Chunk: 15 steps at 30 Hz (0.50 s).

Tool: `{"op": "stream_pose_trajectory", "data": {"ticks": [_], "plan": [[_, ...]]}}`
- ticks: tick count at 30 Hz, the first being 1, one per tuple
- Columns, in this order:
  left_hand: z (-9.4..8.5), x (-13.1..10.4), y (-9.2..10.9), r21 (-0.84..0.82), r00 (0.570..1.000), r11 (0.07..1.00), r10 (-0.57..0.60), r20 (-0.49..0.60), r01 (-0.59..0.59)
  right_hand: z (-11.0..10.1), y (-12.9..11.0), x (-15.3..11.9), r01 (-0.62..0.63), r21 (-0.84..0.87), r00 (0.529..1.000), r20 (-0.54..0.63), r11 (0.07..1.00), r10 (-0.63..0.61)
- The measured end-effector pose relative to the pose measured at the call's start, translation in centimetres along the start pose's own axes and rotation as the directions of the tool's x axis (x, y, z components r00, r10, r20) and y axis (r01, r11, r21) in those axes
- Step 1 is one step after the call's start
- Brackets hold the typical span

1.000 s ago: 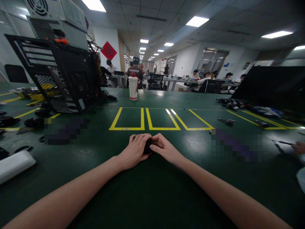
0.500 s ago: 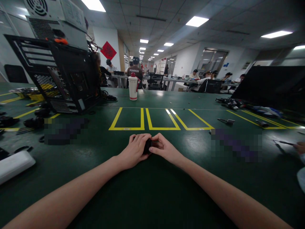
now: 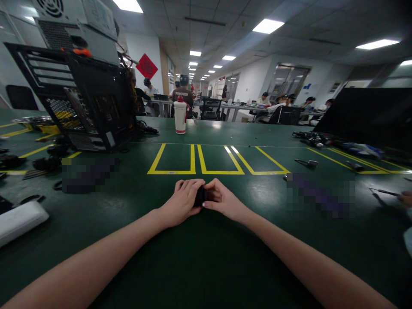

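A small black object (image 3: 200, 196) sits between my two hands at the middle of the green table, mostly covered by fingers, so its kind cannot be made out. Over its left side and top my left hand (image 3: 182, 201) is closed, the thumb low at the near side. My right hand (image 3: 224, 201) pinches at the right end of the object, thumb in front and fingertips at the top edge. Both forearms come in from the near corners. Just beyond the hands, yellow tape outlines (image 3: 171, 172) mark the table.
A black computer case (image 3: 93, 98) with a grey unit on top stands at left, near a white cup (image 3: 180, 116). A white case (image 3: 24, 223) lies at the left edge. At right are a dark monitor (image 3: 370, 116), cables and another person's hand (image 3: 406, 198) with a thin tool.
The view has shifted very slightly. Both hands stay around the black object, with the right thumb a little lower and apart from where it was.
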<state>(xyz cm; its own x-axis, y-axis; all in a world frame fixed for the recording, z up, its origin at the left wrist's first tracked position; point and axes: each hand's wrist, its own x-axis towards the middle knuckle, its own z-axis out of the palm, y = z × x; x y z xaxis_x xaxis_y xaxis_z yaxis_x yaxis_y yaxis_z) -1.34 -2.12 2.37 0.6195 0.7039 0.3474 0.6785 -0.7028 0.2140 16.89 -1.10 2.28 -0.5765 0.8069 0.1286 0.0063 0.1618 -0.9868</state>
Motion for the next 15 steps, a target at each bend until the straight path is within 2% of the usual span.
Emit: {"op": "stream_pose_trajectory", "data": {"ticks": [6, 10, 15], "plan": [[-0.03, 0.11, 0.05, -0.004, 1.000, 1.000, -0.004, -0.006, 0.004, 0.04, 0.43, 0.21, 0.023, 0.023, 0.998, -0.053, 0.999, -0.022], [-0.18, 0.12, 0.12, -0.014, 1.000, 1.000, -0.007, -0.005, 0.007, -0.07, 0.18, 0.22, -0.035, -0.018, 0.996, -0.085, 0.999, 0.033], [-0.37, 0.00, 0.15, -0.028, 1.000, 1.000, 0.005, -0.006, -0.005, -0.16, -0.26, -0.03, -0.044, -0.018, 0.999, -0.020, 0.999, 0.044]]}}
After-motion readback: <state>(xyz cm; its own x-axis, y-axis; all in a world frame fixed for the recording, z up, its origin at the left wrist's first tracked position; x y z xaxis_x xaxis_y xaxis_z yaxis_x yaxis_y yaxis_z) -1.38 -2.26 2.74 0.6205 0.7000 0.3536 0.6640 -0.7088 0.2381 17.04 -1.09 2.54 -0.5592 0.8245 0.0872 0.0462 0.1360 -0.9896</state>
